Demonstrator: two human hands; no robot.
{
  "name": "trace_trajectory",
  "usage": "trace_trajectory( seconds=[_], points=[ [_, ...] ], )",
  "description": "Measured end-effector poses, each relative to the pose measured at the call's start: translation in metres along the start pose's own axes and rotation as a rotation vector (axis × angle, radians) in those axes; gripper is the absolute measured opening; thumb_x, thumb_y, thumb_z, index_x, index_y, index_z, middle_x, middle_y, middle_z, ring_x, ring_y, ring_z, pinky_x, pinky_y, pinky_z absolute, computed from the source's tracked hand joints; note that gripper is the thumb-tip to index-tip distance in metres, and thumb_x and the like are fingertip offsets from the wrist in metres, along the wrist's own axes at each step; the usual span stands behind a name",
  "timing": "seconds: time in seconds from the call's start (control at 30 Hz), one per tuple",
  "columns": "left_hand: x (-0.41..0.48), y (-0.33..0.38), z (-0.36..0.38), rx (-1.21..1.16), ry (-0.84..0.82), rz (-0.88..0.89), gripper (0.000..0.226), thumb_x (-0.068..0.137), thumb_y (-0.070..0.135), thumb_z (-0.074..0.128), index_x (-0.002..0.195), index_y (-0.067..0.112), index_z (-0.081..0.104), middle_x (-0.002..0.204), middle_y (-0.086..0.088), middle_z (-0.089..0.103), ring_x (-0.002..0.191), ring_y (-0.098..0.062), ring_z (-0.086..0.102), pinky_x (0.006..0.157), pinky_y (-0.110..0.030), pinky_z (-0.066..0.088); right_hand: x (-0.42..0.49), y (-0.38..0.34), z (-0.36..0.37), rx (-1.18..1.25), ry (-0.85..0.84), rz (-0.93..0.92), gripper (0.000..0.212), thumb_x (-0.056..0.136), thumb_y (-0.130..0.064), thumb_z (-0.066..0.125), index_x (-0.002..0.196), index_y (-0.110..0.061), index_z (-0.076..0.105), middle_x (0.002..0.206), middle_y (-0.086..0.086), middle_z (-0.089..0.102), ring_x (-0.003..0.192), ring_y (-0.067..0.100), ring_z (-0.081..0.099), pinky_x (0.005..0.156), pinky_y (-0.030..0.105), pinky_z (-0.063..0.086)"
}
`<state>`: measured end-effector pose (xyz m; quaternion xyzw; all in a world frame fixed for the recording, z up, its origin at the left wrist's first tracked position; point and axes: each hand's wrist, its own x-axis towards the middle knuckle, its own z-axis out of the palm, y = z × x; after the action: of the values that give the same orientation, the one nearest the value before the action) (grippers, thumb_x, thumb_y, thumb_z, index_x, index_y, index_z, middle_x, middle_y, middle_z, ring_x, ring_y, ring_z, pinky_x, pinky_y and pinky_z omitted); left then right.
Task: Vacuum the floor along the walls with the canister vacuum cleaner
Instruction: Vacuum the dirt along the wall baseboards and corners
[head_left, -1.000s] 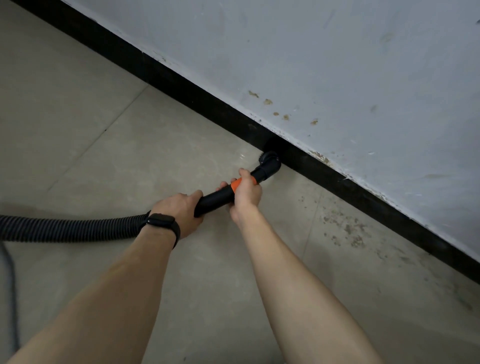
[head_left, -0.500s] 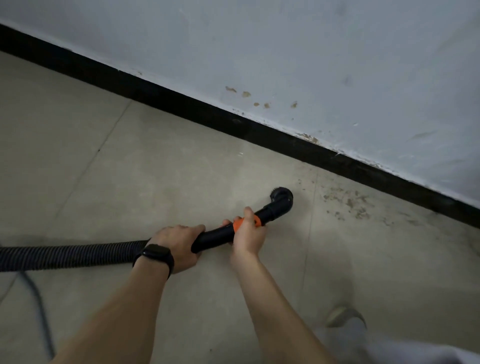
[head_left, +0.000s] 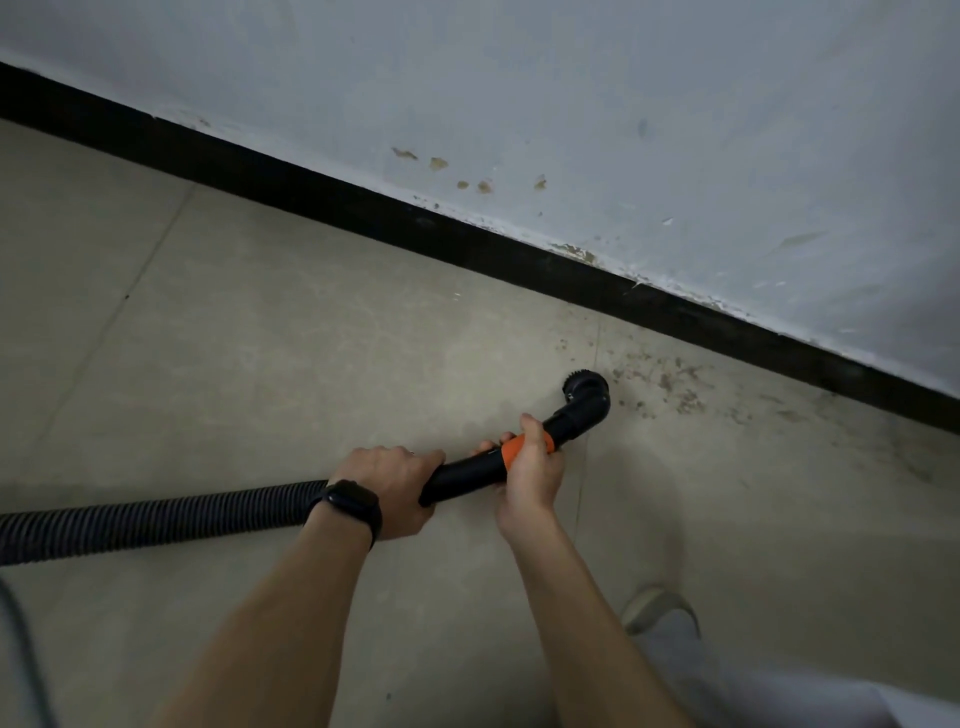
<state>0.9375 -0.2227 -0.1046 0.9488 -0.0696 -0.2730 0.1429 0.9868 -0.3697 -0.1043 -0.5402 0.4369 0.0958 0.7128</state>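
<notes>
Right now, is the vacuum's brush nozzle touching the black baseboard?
No, the brush nozzle rests on the floor tile, with a strip of tile between it and the black baseboard.

The hose (head_left: 156, 519) is black ribbed plastic with a dull sheen. The rigid tube (head_left: 467, 473) is smooth black plastic, faintly glossy, with a matt orange collar (head_left: 511, 451) and a black plastic elbow nozzle (head_left: 587, 397). The floor (head_left: 260, 338) is smooth, matt beige tile, speckled with grime near the matt black skirting (head_left: 311, 187). The wall (head_left: 623, 93) is matt painted plaster, chipped and stained along its lower edge. The watch (head_left: 349, 506) has a smooth dark strap and a glossy face.
</notes>
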Motion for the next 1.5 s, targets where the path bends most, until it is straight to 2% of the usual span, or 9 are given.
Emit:
trace_trajectory(
  seconds=[0.13, 0.4, 0.53, 0.7, 0.9, 1.03, 1.23, 1.4, 1.5],
  points=[
    [0.004, -0.003, -0.002, -0.004, 0.035, -0.029, 0.027, 0.091, 0.044, 0.049, 0.114, 0.030, 0.045, 0.099, 0.000, 0.066, 0.086, -0.027, 0.065, 0.069, -0.033, 0.048, 0.005, -0.005, 0.010, 0.000, -0.046, 0.009, 0.026, 0.098, -0.018, 0.067, 0.115, -0.009, 0.051, 0.071, 0.007, 0.056, 0.050, 0.024, 0.061, 0.061, 0.038, 0.056],
    [0.013, -0.009, -0.006, -0.024, 0.054, -0.087, 0.027, 0.090, 0.044, 0.050, 0.113, 0.032, 0.045, 0.097, 0.002, 0.066, 0.084, -0.026, 0.065, 0.066, -0.031, 0.046, 0.013, -0.011, 0.024, -0.031, -0.095, 0.016, 0.027, 0.097, -0.019, 0.068, 0.116, -0.009, 0.052, 0.070, 0.006, 0.057, 0.053, 0.024, 0.062, 0.067, 0.042, 0.058],
    [0.019, -0.011, -0.010, -0.044, 0.066, -0.111, 0.025, 0.090, 0.044, 0.050, 0.112, 0.032, 0.046, 0.097, 0.002, 0.065, 0.084, -0.026, 0.064, 0.066, -0.032, 0.046, 0.015, -0.017, 0.031, -0.044, -0.110, 0.018, 0.036, 0.098, -0.020, 0.068, 0.127, -0.006, 0.052, 0.073, 0.007, 0.057, 0.052, 0.022, 0.064, 0.066, 0.041, 0.059],
    [0.030, -0.014, -0.019, -0.058, 0.074, -0.134, 0.025, 0.092, 0.043, 0.051, 0.113, 0.031, 0.046, 0.095, 0.002, 0.064, 0.073, -0.022, 0.053, 0.064, -0.031, 0.043, 0.019, -0.028, 0.044, -0.074, -0.113, 0.005, 0.036, 0.099, -0.020, 0.066, 0.128, -0.005, 0.051, 0.074, 0.007, 0.057, 0.049, 0.020, 0.063, 0.061, 0.036, 0.058],
    [0.040, -0.011, -0.029, -0.061, 0.083, -0.146, 0.024, 0.093, 0.043, 0.050, 0.114, 0.030, 0.047, 0.096, 0.001, 0.065, 0.077, -0.024, 0.056, 0.064, -0.032, 0.043, 0.026, -0.039, 0.054, -0.115, -0.115, 0.003, 0.027, 0.099, -0.020, 0.065, 0.118, -0.006, 0.052, 0.076, 0.007, 0.056, 0.052, 0.021, 0.063, 0.056, 0.033, 0.057],
    [0.046, -0.008, -0.033, -0.067, 0.091, -0.155, 0.024, 0.094, 0.042, 0.049, 0.114, 0.030, 0.047, 0.092, 0.001, 0.062, 0.073, -0.023, 0.051, 0.064, -0.032, 0.042, 0.030, -0.046, 0.057, -0.129, -0.109, -0.006, 0.023, 0.099, -0.020, 0.065, 0.112, -0.007, 0.052, 0.078, 0.008, 0.056, 0.054, 0.022, 0.062, 0.059, 0.035, 0.058],
    [0.057, 0.000, -0.040, -0.098, 0.096, -0.146, 0.024, 0.094, 0.043, 0.050, 0.114, 0.029, 0.049, 0.099, -0.001, 0.064, 0.082, -0.025, 0.056, 0.068, -0.032, 0.043, 0.039, -0.055, 0.060, -0.154, -0.070, -0.035, 0.025, 0.099, -0.021, 0.065, 0.116, -0.005, 0.053, 0.080, 0.008, 0.057, 0.048, 0.019, 0.063, 0.063, 0.037, 0.058],
    [0.061, 0.007, -0.046, -0.181, 0.074, -0.151, 0.023, 0.091, 0.041, 0.053, 0.112, 0.030, 0.052, 0.085, 0.004, 0.054, 0.077, -0.022, 0.054, 0.072, -0.033, 0.051, 0.044, -0.067, 0.065, -0.179, -0.045, -0.020, 0.014, 0.098, -0.017, 0.065, 0.094, -0.008, 0.055, 0.077, 0.008, 0.054, 0.059, 0.024, 0.059, 0.060, 0.035, 0.056],
    [0.058, 0.011, -0.048, -0.214, 0.109, -0.159, 0.021, 0.087, 0.040, 0.054, 0.107, 0.030, 0.054, 0.081, 0.004, 0.055, 0.076, -0.023, 0.058, 0.072, -0.033, 0.052, 0.044, -0.076, 0.067, -0.190, -0.049, 0.010, 0.014, 0.097, -0.016, 0.067, 0.093, -0.009, 0.056, 0.077, 0.007, 0.054, 0.061, 0.023, 0.057, 0.055, 0.032, 0.055]
  ],
)
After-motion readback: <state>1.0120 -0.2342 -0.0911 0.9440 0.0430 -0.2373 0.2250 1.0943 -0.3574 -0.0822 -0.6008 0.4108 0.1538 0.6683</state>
